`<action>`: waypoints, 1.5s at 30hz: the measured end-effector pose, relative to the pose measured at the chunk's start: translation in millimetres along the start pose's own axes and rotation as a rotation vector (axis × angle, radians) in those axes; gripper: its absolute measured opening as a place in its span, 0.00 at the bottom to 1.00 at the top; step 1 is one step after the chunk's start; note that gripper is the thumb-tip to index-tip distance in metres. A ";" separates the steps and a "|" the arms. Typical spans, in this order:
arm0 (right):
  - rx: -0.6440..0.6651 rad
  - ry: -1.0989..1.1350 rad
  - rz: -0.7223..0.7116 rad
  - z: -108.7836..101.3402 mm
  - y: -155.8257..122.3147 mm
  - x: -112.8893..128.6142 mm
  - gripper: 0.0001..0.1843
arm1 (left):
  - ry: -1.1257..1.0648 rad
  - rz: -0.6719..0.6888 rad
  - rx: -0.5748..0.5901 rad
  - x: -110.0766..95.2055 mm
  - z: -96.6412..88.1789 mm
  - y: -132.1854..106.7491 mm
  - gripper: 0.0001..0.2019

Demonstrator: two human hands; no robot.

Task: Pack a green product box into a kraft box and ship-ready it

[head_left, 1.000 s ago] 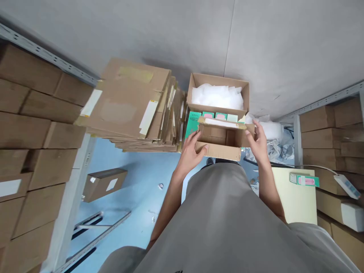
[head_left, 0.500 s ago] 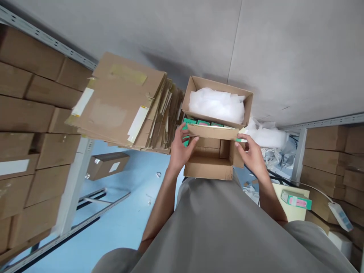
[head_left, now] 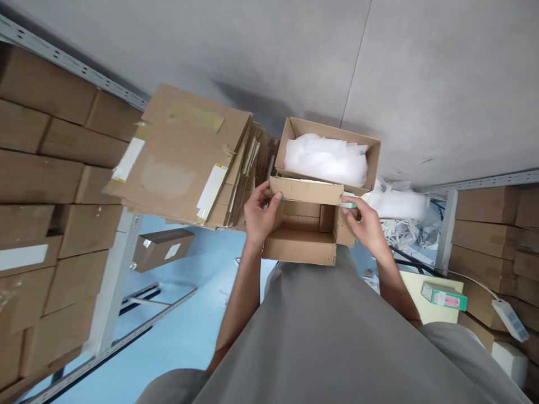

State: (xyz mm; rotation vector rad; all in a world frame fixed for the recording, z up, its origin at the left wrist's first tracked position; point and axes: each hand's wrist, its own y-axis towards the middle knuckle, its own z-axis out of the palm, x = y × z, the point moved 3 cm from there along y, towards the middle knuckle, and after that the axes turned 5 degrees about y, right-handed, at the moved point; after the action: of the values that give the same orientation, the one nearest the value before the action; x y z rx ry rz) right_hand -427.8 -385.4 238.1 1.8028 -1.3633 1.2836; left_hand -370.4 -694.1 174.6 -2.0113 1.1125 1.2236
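- Just in front of the grey shirt point(head_left: 311, 325), btwn both hands, is the small box point(head_left: 301, 252), its open top facing up; bare cardboard shows inside.
- L hand point(head_left: 259, 217): thumb bent over the face of the far flap point(head_left: 309, 191) at its left end, fingers round the back. Reads as a light pinch, small gap only.
- R hand point(head_left: 368, 224): fingertips at that flap's right end, thumb a bit apart, near the right flap point(head_left: 346, 230). Can't tell if it grips or just touches.
- Weight: prob. light, easy for either hand.
- Stiffness: walls s/b fairly firm, flaps bendy at the creases; pulling on one flap alone may swing it or skew the box.
- Grip: dry cardboard, so prob. not slippery. Edges look a bit worn, might crush or tear if pinched hard.
- Best hold, imo: a palm on each short side wall, fingers low, for moving it; for flap work, pinch nr the ends, as now.
- Just beyond: the bigger box point(head_left: 373, 160) w/ white wrap point(head_left: 326, 160), v. close, so knuckles could knock it. Flat cardboard pile point(head_left: 168, 168) is to the left, nr the L hand.
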 end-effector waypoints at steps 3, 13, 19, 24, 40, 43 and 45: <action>-0.052 0.010 0.042 -2.6 17.2 -8.9 0.21 | 0.004 -0.001 0.017 4.5 3.5 -1.5 0.35; 0.319 -0.713 0.207 27.3 204.4 -54.6 0.29 | 0.089 0.088 0.058 0.8 5.9 -8.3 0.34; 0.581 -0.985 0.267 65.4 205.0 -64.7 0.23 | 0.131 0.139 0.079 0.9 5.2 -6.1 0.32; 0.616 -1.065 0.299 61.4 194.5 -74.9 0.25 | 0.117 0.159 0.094 -0.3 4.0 -5.4 0.30; 0.382 -1.002 0.236 35.6 183.4 -64.3 0.23 | 0.144 0.189 0.087 0.8 4.1 -4.9 0.30; 0.293 -0.979 0.134 20.0 168.9 -45.1 0.21 | 0.139 0.199 0.084 1.9 4.9 -3.9 0.31; 0.244 -0.970 0.083 9.2 157.2 -33.9 0.20 | 0.133 0.200 0.080 2.8 5.6 -3.0 0.31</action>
State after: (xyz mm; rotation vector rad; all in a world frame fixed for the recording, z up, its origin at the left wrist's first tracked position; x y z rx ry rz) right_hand -571.9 -433.2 184.4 2.7427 -1.8046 0.5906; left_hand -369.7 -689.2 169.7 -1.9822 1.4333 1.1336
